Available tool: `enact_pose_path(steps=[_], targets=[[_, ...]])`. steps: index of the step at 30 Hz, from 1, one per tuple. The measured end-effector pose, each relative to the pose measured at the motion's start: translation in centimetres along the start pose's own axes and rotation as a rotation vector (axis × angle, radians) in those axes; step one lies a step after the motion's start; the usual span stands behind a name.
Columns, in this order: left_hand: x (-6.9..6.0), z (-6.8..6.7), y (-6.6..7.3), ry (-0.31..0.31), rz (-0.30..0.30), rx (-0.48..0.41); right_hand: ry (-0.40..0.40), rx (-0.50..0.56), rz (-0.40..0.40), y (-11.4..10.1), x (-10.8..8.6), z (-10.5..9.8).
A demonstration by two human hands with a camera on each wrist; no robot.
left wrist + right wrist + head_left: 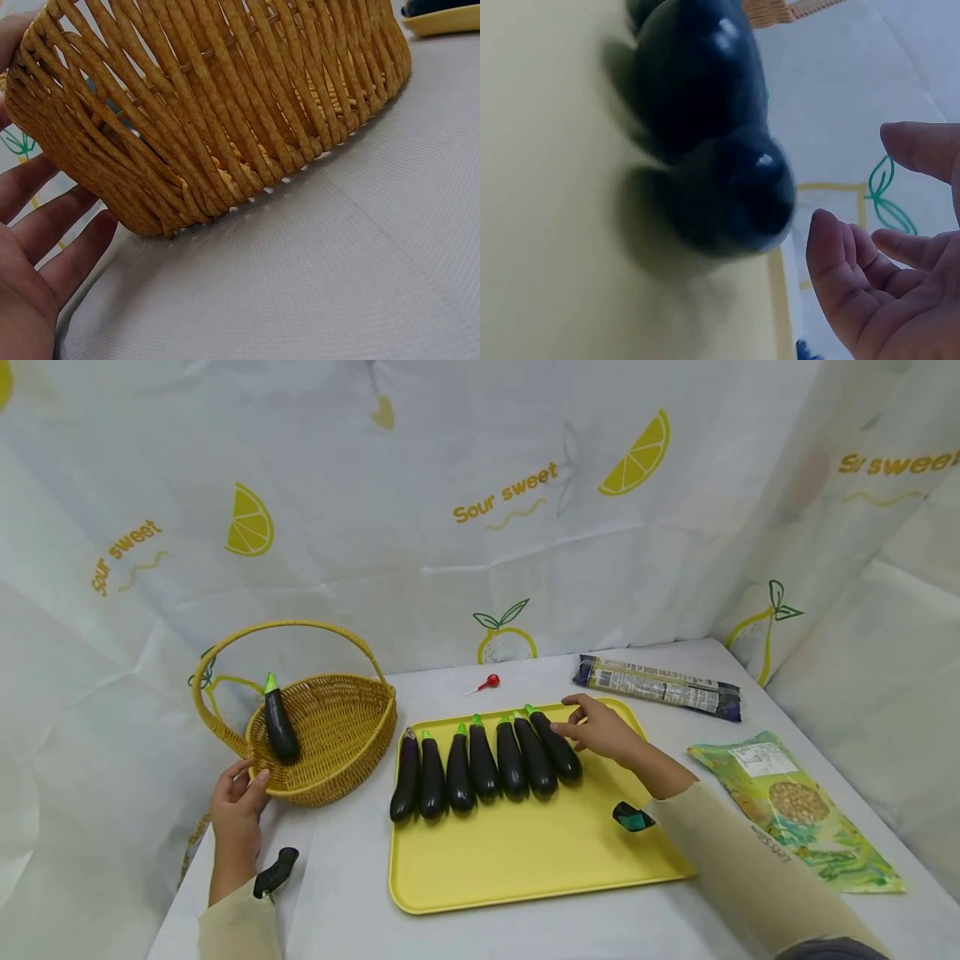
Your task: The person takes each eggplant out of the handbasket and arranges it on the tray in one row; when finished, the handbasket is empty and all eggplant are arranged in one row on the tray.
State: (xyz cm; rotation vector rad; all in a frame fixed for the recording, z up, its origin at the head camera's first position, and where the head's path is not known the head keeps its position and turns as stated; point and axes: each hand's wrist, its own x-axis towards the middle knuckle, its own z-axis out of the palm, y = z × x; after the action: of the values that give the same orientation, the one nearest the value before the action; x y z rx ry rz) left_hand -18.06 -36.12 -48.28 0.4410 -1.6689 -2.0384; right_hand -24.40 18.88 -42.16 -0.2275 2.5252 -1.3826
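On the left stands a wicker basket (pixel 352 768) with a tall handle, and one eggplant (pixel 281 727) leans inside it, green stem end up. My left hand (pixel 238 810) holds the basket's near left rim; in the left wrist view its fingers (pixel 79 247) lie along the outer weave. Several eggplants (pixel 459 772) lie side by side in a row on a yellow tray (pixel 517 868). My right hand (pixel 600 731) is over the tray beside the rightmost eggplant (pixel 557 747). In the right wrist view its thumb and fingers are spread apart, holding nothing.
Behind the tray lies a small red lollipop-like item (pixel 492 681). A long dark-ended packet (pixel 660 685) lies at the back right, and a green and yellow bag (pixel 798 814) lies right of the tray. A white printed cloth (pixel 420 510) hangs behind the table.
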Motion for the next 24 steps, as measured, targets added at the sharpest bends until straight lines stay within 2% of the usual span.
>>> enact_pose_path(steps=[5, 9, 12, 17, 20, 24], targets=[[0.2, 0.1, -0.2, 0.006, -0.021, -0.001, -0.002, 0.016, -0.065, -2.5, 1.4, 0.9], [0.2, -0.1, 0.0, 0.016, -0.031, 0.018, -0.029, 0.048, -0.146, -5.1, 3.1, 3.1], [0.2, -0.4, 0.1, 0.025, -0.034, 0.03, -0.087, 0.051, -0.219, -7.5, 4.9, 5.6], [0.0, -0.6, 0.1, 0.015, -0.019, 0.036, -0.205, -0.027, -0.305, -12.1, 7.4, 9.8], [0.1, -0.5, -0.1, 0.007, -0.003, 0.019, -0.244, -0.063, -0.338, -14.5, 9.0, 12.3], [0.3, -0.2, -0.3, 0.001, -0.001, -0.004, -0.268, -0.058, -0.367, -17.2, 11.2, 15.3]])
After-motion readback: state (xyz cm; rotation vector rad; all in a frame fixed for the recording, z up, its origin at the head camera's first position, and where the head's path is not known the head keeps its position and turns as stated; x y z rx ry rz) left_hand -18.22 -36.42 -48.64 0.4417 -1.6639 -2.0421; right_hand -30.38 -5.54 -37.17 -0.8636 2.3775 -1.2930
